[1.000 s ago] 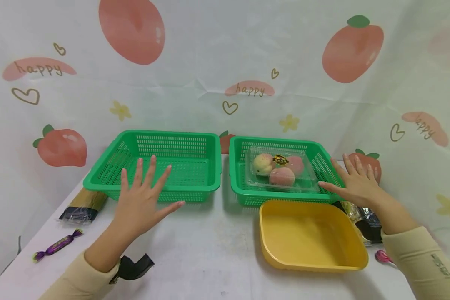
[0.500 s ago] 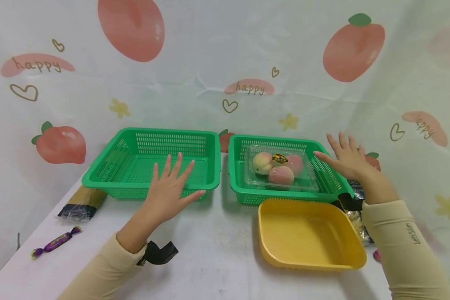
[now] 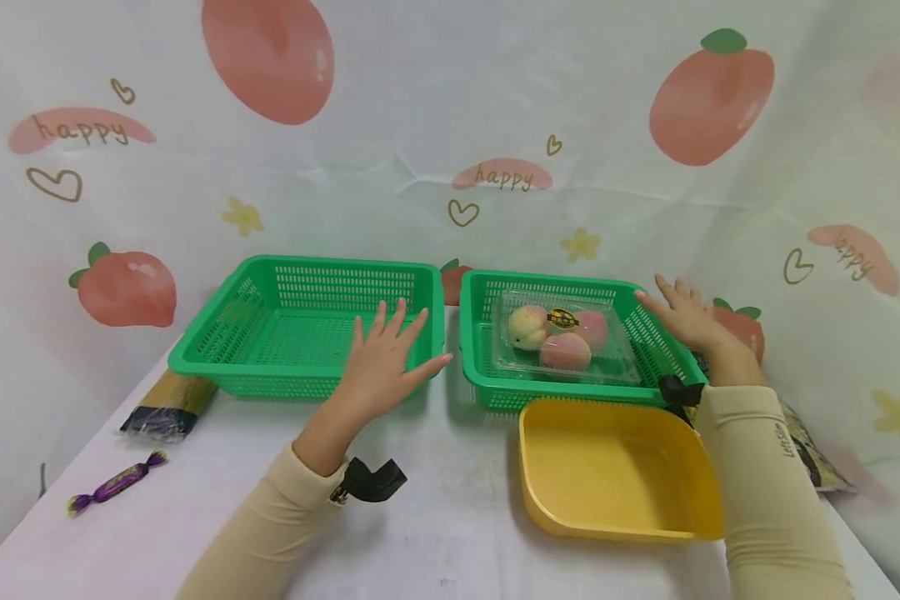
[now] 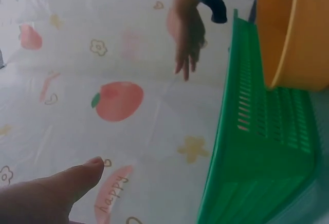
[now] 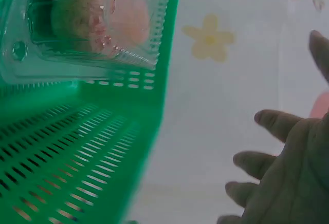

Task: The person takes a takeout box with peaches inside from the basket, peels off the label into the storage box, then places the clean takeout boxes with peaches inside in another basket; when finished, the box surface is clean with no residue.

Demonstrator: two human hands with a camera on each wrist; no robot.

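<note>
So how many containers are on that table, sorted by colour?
Green baskets: 2, one bare and one with fruit.
Yellow trays: 1.
Clear fruit boxes: 1, lying in the right basket.
Total: 4
</note>
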